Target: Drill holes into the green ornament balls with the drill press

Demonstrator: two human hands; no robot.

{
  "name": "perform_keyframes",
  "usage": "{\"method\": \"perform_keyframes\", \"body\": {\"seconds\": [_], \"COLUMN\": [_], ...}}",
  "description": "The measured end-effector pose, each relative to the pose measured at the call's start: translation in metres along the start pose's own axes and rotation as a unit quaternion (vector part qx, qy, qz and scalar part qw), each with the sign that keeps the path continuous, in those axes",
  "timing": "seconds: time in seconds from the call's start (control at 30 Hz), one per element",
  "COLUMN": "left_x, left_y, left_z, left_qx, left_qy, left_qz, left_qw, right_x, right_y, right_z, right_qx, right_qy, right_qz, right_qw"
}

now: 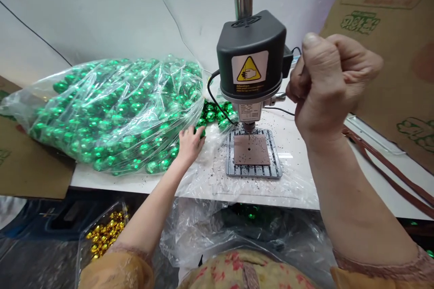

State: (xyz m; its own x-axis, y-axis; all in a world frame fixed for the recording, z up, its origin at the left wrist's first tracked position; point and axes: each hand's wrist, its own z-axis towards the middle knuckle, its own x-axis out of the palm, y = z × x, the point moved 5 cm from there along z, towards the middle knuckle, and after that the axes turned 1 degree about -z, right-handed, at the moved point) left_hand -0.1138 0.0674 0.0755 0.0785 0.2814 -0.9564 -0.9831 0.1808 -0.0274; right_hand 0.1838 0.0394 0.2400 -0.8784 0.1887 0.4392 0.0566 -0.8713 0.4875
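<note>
My left hand [190,145] is at the mouth of a clear plastic bag [118,117] full of shiny, faceted green balls. Its fingers are bent around a green ball [202,131] at the bag's edge, which they partly hide. My right hand [325,86] is raised in a closed grip beside a small black drill press [251,54], where the metal feed lever [280,97] runs in behind my fingers. Below the drill bit, a brown square plate [252,150] with a small hole in it lies on the slotted metal base [230,169].
Loose green balls [217,114] lie behind the drill press base. Dark shavings are scattered on the white table [294,144]. Cardboard boxes [389,54] flank both sides. Clear plastic sheeting [190,230] hangs over the front edge, near a container of gold balls [107,235].
</note>
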Motion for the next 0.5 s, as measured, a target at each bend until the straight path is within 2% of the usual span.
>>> {"method": "perform_keyframes", "body": {"seconds": [0.07, 0.1, 0.13, 0.2, 0.27, 0.3, 0.33, 0.37, 0.4, 0.43, 0.5], "left_x": [-0.014, -0.016, -0.015, -0.003, 0.011, 0.016, 0.021, 0.024, 0.028, 0.031, 0.036], "left_y": [-0.006, -0.010, -0.017, -0.036, -0.061, -0.072, -0.082, -0.089, -0.093, -0.096, -0.096], "left_z": [-0.009, -0.015, -0.020, -0.029, -0.036, -0.038, -0.039, -0.040, -0.039, -0.038, -0.035], "left_qx": [-0.003, -0.015, -0.037, -0.098, -0.152, -0.170, -0.181, -0.188, -0.192, -0.194, -0.189], "left_qy": [-0.099, -0.121, -0.121, -0.067, 0.002, 0.026, 0.045, 0.057, 0.063, 0.063, 0.048], "left_qz": [-0.182, -0.292, -0.407, -0.617, -0.752, -0.788, -0.809, -0.817, -0.817, -0.809, -0.779], "left_qw": [0.978, 0.949, 0.905, 0.778, 0.642, 0.591, 0.558, 0.542, 0.541, 0.552, 0.596], "right_x": [0.000, 0.000, 0.001, 0.001, 0.000, 0.000, 0.000, 0.000, 0.000, 0.000, 0.000], "right_y": [0.000, 0.001, 0.000, 0.000, -0.001, -0.002, -0.002, -0.002, -0.002, -0.002, -0.001], "right_z": [0.000, 0.000, 0.000, 0.001, 0.000, 0.000, 0.000, 0.000, -0.001, -0.001, -0.002], "right_qx": [0.004, 0.004, 0.004, 0.003, 0.002, 0.000, -0.003, -0.005, -0.007, -0.006, -0.007], "right_qy": [0.000, 0.000, -0.002, -0.004, -0.005, -0.002, 0.002, 0.009, 0.015, 0.022, 0.031], "right_qz": [0.000, -0.001, -0.002, -0.006, -0.011, -0.017, -0.026, -0.038, -0.048, -0.056, -0.059], "right_qw": [1.000, 1.000, 1.000, 1.000, 1.000, 1.000, 1.000, 0.999, 0.999, 0.998, 0.998]}}
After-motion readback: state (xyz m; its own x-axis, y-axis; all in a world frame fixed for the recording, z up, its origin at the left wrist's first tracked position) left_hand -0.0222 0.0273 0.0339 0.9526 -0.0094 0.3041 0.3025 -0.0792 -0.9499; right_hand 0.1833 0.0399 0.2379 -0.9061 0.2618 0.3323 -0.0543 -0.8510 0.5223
